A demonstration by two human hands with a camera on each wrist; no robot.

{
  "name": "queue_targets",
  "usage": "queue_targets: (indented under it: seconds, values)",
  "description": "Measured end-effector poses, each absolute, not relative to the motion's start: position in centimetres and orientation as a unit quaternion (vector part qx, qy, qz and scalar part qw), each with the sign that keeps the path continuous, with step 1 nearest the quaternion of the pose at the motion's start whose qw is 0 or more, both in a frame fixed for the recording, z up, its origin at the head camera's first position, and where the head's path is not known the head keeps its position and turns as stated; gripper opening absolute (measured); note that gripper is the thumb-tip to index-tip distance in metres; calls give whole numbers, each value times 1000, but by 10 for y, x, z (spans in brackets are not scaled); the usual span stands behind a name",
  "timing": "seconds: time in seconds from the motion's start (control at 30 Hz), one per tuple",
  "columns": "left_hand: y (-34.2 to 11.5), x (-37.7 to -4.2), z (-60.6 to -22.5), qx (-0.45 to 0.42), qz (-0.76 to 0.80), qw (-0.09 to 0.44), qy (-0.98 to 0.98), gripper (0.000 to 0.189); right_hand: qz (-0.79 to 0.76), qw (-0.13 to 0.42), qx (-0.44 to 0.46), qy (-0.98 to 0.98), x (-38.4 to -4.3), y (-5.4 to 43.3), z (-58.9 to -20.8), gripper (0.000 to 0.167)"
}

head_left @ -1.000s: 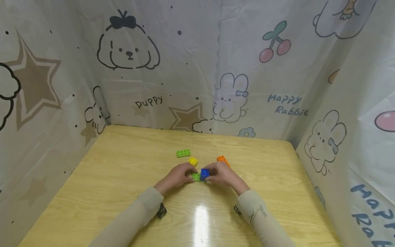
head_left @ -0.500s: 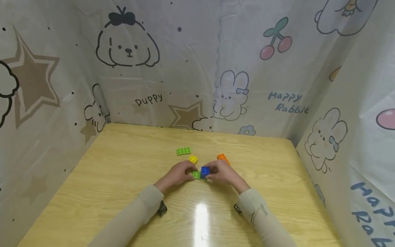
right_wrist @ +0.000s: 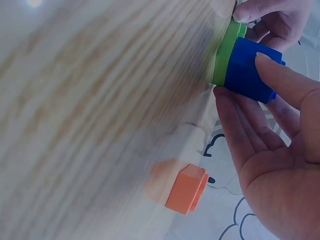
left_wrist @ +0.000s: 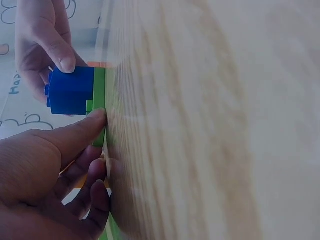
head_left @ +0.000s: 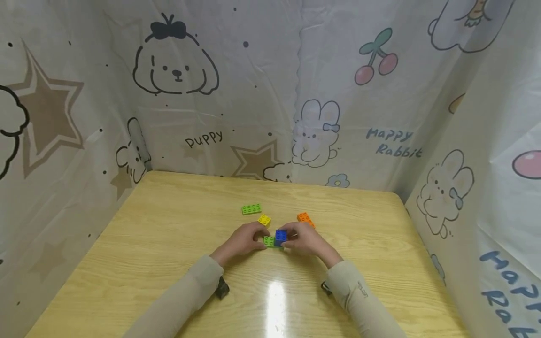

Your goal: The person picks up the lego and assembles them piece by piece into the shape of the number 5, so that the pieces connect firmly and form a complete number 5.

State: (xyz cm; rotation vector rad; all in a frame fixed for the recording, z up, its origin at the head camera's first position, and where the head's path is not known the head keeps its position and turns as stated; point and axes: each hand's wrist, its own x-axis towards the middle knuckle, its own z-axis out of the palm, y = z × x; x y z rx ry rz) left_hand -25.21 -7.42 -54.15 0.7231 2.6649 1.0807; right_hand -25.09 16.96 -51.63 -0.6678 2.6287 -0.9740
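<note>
In the head view a flat green toy brick (head_left: 268, 241) lies on the table, and a taller blue toy brick (head_left: 281, 237) sits on its right end. My left hand (head_left: 244, 240) pinches the green brick's left end between thumb and fingers. Thumb and fingers of my right hand (head_left: 305, 238) hold the blue brick from the right. The left wrist view shows the blue brick (left_wrist: 72, 91) with its studs away from the table, against the green brick (left_wrist: 99, 87). From the right wrist, my right thumb is seen pressing the side of the blue brick (right_wrist: 248, 69).
Behind my left hand is a yellow brick (head_left: 264, 220), with another flat green brick (head_left: 251, 209) farther back. An orange brick (head_left: 305, 218) lies behind my right hand. A printed cloth (head_left: 262, 108) walls the back and sides of the wooden table (head_left: 169, 206).
</note>
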Motion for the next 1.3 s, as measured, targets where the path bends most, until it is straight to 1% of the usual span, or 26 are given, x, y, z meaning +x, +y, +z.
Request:
queue_targets:
  seconds: [0.33,0.47,0.6,0.77,0.97,1.13,1.3]
  values:
    - [-77,-253,-545,246,363,93,894,30,-347,136,-241,896,-248,172,-518,41]
    - [-77,-253,-545,246,364,97,893,30,-353,144,-244,892,-248,177,-516,43]
    - [-77,-254,-545,243,366,102,892,30,-361,140,-243,889,-248,186,-511,45]
    - [-76,-255,-545,236,365,106,895,30,-369,115,-232,893,-252,199,-503,44]
    - [-77,-256,-546,234,361,106,896,30,-375,64,-202,903,-257,211,-501,42]
    - [-77,-256,-546,242,361,101,895,30,-386,26,-164,907,-260,215,-505,47]
    - [-78,-255,-545,246,360,99,895,30,-381,9,-127,916,-264,219,-511,53]
